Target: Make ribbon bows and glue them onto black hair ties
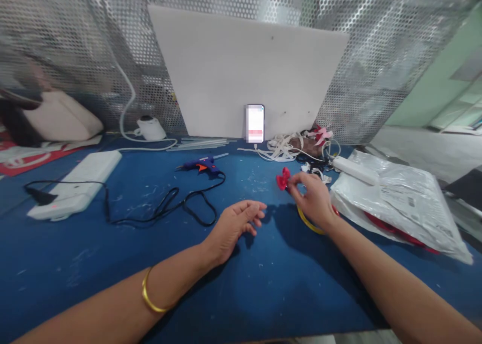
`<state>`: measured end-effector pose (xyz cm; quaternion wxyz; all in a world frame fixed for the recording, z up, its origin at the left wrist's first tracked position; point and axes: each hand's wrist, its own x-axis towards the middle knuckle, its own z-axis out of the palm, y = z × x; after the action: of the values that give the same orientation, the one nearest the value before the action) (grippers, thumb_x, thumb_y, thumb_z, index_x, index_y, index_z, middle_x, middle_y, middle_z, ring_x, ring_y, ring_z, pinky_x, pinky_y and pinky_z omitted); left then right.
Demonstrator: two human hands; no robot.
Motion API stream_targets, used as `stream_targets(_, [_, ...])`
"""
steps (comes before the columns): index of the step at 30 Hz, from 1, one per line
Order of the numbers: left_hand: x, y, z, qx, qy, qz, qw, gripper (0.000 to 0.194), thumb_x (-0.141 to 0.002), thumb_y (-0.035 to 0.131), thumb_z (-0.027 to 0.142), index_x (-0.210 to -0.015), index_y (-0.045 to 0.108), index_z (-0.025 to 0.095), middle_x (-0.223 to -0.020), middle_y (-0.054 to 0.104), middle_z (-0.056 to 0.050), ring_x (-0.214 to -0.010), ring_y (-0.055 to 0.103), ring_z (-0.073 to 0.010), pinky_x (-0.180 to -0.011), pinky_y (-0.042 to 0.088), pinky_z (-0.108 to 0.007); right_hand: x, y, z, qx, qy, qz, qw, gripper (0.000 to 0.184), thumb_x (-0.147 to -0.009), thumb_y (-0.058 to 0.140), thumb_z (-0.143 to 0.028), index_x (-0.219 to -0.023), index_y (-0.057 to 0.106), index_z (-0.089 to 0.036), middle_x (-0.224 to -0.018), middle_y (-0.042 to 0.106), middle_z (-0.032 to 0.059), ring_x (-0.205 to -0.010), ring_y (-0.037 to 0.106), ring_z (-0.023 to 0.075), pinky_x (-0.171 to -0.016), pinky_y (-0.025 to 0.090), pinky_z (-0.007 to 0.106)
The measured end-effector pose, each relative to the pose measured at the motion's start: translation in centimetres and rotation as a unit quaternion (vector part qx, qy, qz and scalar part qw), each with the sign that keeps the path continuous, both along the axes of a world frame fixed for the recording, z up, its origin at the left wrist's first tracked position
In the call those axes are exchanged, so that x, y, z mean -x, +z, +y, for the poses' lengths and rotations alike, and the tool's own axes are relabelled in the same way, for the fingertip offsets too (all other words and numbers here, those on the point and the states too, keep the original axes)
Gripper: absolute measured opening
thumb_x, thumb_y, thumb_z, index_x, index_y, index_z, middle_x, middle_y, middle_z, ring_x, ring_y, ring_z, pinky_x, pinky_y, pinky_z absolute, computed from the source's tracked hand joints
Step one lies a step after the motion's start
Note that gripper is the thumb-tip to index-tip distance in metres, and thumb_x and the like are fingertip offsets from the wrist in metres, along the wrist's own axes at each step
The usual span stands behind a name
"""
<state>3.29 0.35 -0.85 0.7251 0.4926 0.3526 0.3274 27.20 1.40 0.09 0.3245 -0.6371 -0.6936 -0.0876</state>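
Note:
My right hand (311,196) pinches a small red ribbon bow (283,179), or a flower-like piece, between thumb and fingertips just above the table. Beneath that hand a curved yellow band (311,223) lies on the surface, partly covered, with a bit of red at its far side. Left of it, my left hand (241,226) rests near the table with loosely bent fingers and nothing in them. A gold bangle circles the left wrist. Farther back lies a blue glue gun (203,165) with an orange trigger and a clear glue stick in its rear.
A black cord runs from the glue gun to a white power strip (77,186). Clear glue sticks (203,143) lie behind. A lit phone (255,123) leans on a white board (248,73). Tangled white cables (284,145) and a plastic-wrapped package (402,198) occupy the right.

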Motion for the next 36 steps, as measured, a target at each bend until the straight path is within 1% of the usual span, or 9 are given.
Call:
stream_targets(3, [-0.1, 0.0, 0.0, 0.004, 0.020, -0.042, 0.999, 0.038, -0.075, 0.066, 0.046, -0.095, 0.066, 0.014, -0.087, 0.062, -0.006, -0.075, 0.057, -0.0138, -0.060, 0.045, -0.023, 4.1, 0.4, -2.7, -0.007, 0.143, -0.047, 0.989, 0.010, -0.086, 0.047, -0.018, -0.080, 0.055, -0.020, -0.074, 0.065, 0.0010, -0.074, 0.059, 0.0170, -0.081, 0.039, 0.030])
stream_targets(7, [-0.1, -0.2, 0.0, -0.020, 0.008, -0.020, 1.000, 0.025, -0.072, 0.071, 0.034, -0.085, 0.067, 0.013, -0.074, 0.062, -0.002, -0.066, 0.055, -0.0110, -0.063, 0.045, -0.023, 6.9, -0.1, -5.0, 0.002, 0.196, -0.050, 0.979, 0.010, -0.088, 0.047, -0.017, -0.079, 0.053, -0.020, -0.071, 0.062, 0.0015, -0.068, 0.057, 0.0165, -0.076, 0.039, 0.032])
stream_targets(9, [-0.2, -0.4, 0.0, -0.020, 0.018, -0.007, 1.000, 0.021, -0.074, 0.069, 0.032, -0.078, 0.067, 0.012, -0.065, 0.060, -0.001, -0.060, 0.053, -0.0101, -0.061, 0.044, -0.024, 7.1, -0.3, -5.3, 0.025, 0.205, -0.016, 0.978, 0.010, -0.088, 0.048, -0.019, -0.078, 0.052, -0.020, -0.070, 0.062, 0.0008, -0.066, 0.057, 0.0158, -0.076, 0.039, 0.032])
stream_targets(13, [-0.1, -0.5, 0.1, -0.003, 0.044, -0.010, 0.999, 0.020, -0.076, 0.067, 0.033, -0.074, 0.066, 0.013, -0.063, 0.061, -0.001, -0.058, 0.054, -0.0105, -0.059, 0.044, -0.024, 6.6, -0.3, -4.9, 0.116, 0.189, 0.125, 0.967, 0.017, -0.091, 0.048, -0.030, -0.079, 0.054, -0.020, -0.068, 0.061, -0.0005, -0.065, 0.055, 0.0143, -0.065, 0.040, 0.027])
stream_targets(17, [0.0, -0.4, 0.2, 0.004, 0.035, -0.010, 0.999, 0.020, -0.075, 0.068, 0.032, -0.070, 0.065, 0.013, -0.062, 0.061, -0.001, -0.056, 0.053, -0.0100, -0.060, 0.044, -0.024, 6.6, -0.3, -4.7, 0.202, 0.184, 0.239, 0.932, 0.029, -0.093, 0.042, -0.039, -0.079, 0.057, -0.020, -0.066, 0.058, -0.0013, -0.060, 0.050, 0.0126, -0.055, 0.037, 0.024])
stream_targets(22, [0.0, -0.4, 0.5, 0.027, 0.025, -0.033, 0.999, 0.029, -0.078, 0.064, 0.039, -0.070, 0.064, 0.011, -0.060, 0.060, -0.001, -0.053, 0.052, -0.0098, -0.058, 0.043, -0.024, 7.3, -0.4, -4.8, 0.298, 0.213, 0.336, 0.868, 0.029, -0.088, 0.052, -0.038, -0.069, 0.061, -0.018, -0.064, 0.061, -0.0001, -0.061, 0.056, 0.0126, -0.060, 0.043, 0.023])
stream_targets(26, [0.1, -0.4, 0.6, 0.049, 0.038, -0.048, 0.997, 0.039, -0.081, 0.057, 0.049, -0.073, 0.064, 0.011, -0.060, 0.060, -0.003, -0.054, 0.055, -0.0120, -0.056, 0.043, -0.025, 7.4, -0.5, -4.7, 0.315, 0.208, 0.382, 0.843, 0.029, -0.089, 0.052, -0.036, -0.069, 0.061, -0.017, -0.062, 0.062, 0.0003, -0.059, 0.057, 0.0125, -0.061, 0.045, 0.024])
stream_targets(31, [0.2, -0.4, 0.5, 0.025, 0.015, -0.032, 0.999, 0.026, -0.077, 0.066, 0.037, -0.069, 0.061, 0.012, -0.061, 0.060, -0.001, -0.054, 0.052, -0.0092, -0.057, 0.043, -0.023, 7.3, -0.4, -4.7, 0.320, 0.224, 0.388, 0.835, 0.031, -0.091, 0.047, -0.033, -0.068, 0.060, -0.016, -0.065, 0.062, 0.0016, -0.063, 0.057, 0.0136, -0.065, 0.045, 0.025])
stream_targets(36, [0.1, -0.5, 0.5, 0.026, 0.028, -0.026, 0.999, 0.022, -0.077, 0.067, 0.032, -0.067, 0.060, 0.014, -0.058, 0.057, 0.002, -0.050, 0.050, -0.0074, -0.055, 0.042, -0.022, 7.0, 0.2, -4.5, 0.263, 0.181, 0.392, 0.863, 0.032, -0.092, 0.040, -0.027, -0.066, 0.057, -0.018, -0.062, 0.057, 0.0001, -0.064, 0.054, 0.0135, -0.064, 0.042, 0.025])
